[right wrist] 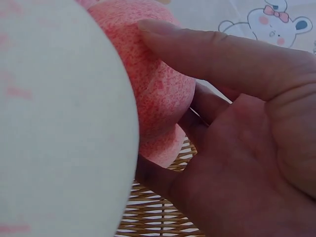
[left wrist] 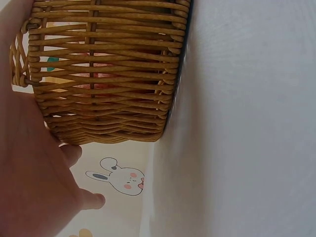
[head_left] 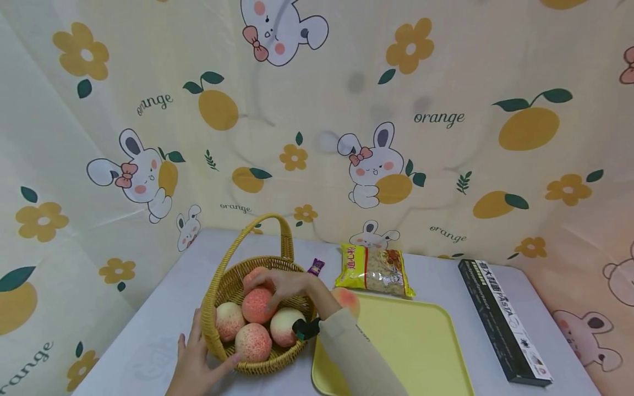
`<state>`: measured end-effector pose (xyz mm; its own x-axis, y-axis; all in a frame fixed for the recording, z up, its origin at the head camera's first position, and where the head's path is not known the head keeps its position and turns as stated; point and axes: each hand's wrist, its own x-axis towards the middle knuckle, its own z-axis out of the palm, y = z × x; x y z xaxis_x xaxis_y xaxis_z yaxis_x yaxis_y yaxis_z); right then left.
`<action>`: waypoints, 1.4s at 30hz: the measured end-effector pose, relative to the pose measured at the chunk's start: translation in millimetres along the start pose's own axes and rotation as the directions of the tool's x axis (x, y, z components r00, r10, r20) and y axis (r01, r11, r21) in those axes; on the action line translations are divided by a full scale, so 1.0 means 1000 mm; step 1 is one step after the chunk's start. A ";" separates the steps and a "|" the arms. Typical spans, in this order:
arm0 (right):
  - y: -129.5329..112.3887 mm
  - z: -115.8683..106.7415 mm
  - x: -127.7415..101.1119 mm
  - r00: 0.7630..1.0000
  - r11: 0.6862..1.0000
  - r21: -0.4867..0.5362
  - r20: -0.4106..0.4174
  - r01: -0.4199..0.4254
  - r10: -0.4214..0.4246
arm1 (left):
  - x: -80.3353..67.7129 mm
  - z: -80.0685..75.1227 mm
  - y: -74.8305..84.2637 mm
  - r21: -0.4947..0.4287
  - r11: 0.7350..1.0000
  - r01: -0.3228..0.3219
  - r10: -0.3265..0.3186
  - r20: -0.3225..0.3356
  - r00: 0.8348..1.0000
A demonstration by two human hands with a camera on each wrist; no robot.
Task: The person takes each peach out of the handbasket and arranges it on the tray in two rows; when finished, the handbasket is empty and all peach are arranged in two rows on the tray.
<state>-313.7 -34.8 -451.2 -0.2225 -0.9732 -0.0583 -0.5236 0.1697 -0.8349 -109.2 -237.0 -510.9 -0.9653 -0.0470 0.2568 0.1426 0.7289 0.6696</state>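
A wicker basket [head_left: 210, 308] with a tall handle holds several pink-and-cream peaches. My right hand [head_left: 277, 283] reaches into it, and the fingers curl round a pink peach [head_left: 257, 307]. In the right wrist view the thumb and fingers of my right hand [right wrist: 237, 123] wrap that peach [right wrist: 158, 94], with a paler peach [right wrist: 59, 123] close in front. My left hand [head_left: 198, 357] lies flat against the basket's near left wall, fingers straight. The left wrist view shows my left hand [left wrist: 74, 173] beside the woven wall of the basket [left wrist: 108, 74].
A yellow tray [head_left: 411, 341] lies right of the basket, with one peach [head_left: 348, 300] at its far left corner. Behind it lie a yellow food packet [head_left: 373, 269] and a small purple wrapper [head_left: 315, 267]. A long black box [head_left: 502, 319] lies at the right. A printed cloth backs the table.
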 end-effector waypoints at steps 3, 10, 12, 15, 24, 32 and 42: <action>0.001 0.001 0.000 1.000 1.000 -0.014 -0.007 0.009 -0.009 | 0.000 0.000 0.000 -0.001 1.000 -0.004 0.004 -0.003 1.000; -0.003 0.003 0.001 1.000 0.999 -0.026 0.000 0.026 -0.026 | 0.000 0.001 -0.001 0.018 1.000 0.003 -0.003 -0.001 1.000; -0.005 0.003 0.001 0.999 0.999 -0.031 -0.005 0.033 -0.033 | 0.001 0.001 -0.001 0.021 1.000 0.006 -0.006 0.001 1.000; -0.004 0.003 0.000 0.999 0.999 -0.003 -0.026 0.039 -0.039 | 0.001 0.001 -0.002 0.021 1.000 0.006 -0.006 0.001 1.000; -0.009 -0.003 -0.007 0.991 0.985 0.170 -0.130 -0.012 0.035 | 0.001 0.003 -0.003 0.022 1.000 0.010 -0.010 0.003 1.000; -0.017 -0.018 -0.028 0.976 0.990 0.135 -0.208 -0.038 0.066 | 0.001 0.002 -0.002 0.035 0.999 -0.005 0.006 -0.013 1.000; -0.027 -0.044 -0.080 0.947 0.998 0.047 -0.319 -0.030 0.043 | 0.001 0.002 -0.002 0.038 0.999 0.003 -0.003 0.002 1.000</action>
<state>-317.6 45.6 -399.9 -0.4960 -0.8643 0.0834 -0.4773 0.1911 -0.8577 -110.4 -237.3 -513.8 -0.9661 -0.0478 0.2536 0.1315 0.7545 0.6431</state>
